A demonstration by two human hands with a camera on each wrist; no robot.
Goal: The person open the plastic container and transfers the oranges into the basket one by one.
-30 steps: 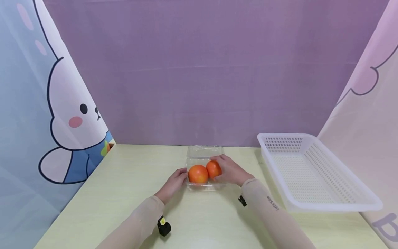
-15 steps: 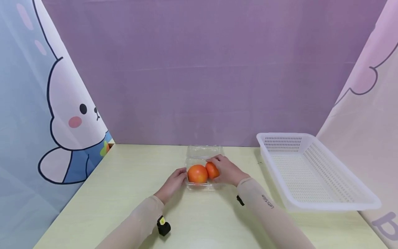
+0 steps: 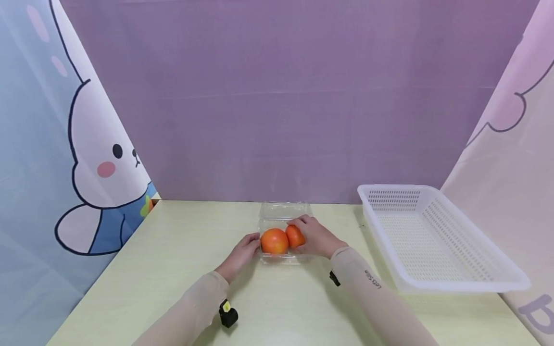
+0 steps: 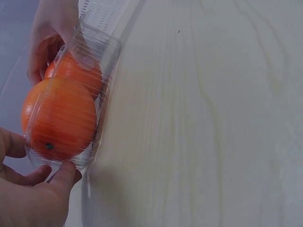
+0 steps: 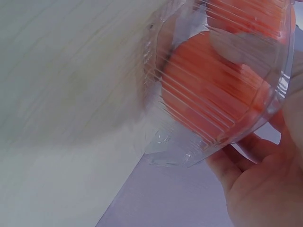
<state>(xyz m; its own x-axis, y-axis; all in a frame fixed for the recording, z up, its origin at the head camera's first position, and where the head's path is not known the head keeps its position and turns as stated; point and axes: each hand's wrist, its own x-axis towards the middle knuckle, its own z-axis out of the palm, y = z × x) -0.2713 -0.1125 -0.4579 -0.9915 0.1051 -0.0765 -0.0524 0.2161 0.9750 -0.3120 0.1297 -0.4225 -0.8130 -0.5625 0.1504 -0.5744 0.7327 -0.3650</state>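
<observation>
A clear plastic clamshell box (image 3: 285, 210) lies with its lid folded back at the far middle of the table. Two oranges sit side by side in its base: the left orange (image 3: 274, 241) shows a green stem end (image 4: 49, 146) in the left wrist view, and the right orange (image 3: 295, 236) leans against it. My left hand (image 3: 239, 258) holds the box's left end between thumb and fingers. Reaching in from the right, my right hand (image 3: 317, 237) grips the right orange, its thumb seen through the ribbed box wall (image 5: 177, 139) in the right wrist view.
A white perforated plastic basket (image 3: 467, 287) stands on the right side of the pale wooden table (image 3: 277, 312). Behind the table hangs a purple cloth (image 3: 277, 101). A cartoon-printed cloth (image 3: 104, 134) borders the left side.
My right hand has shifted slightly left with the right orange over the past second. My left hand has stayed at the box's left end.
</observation>
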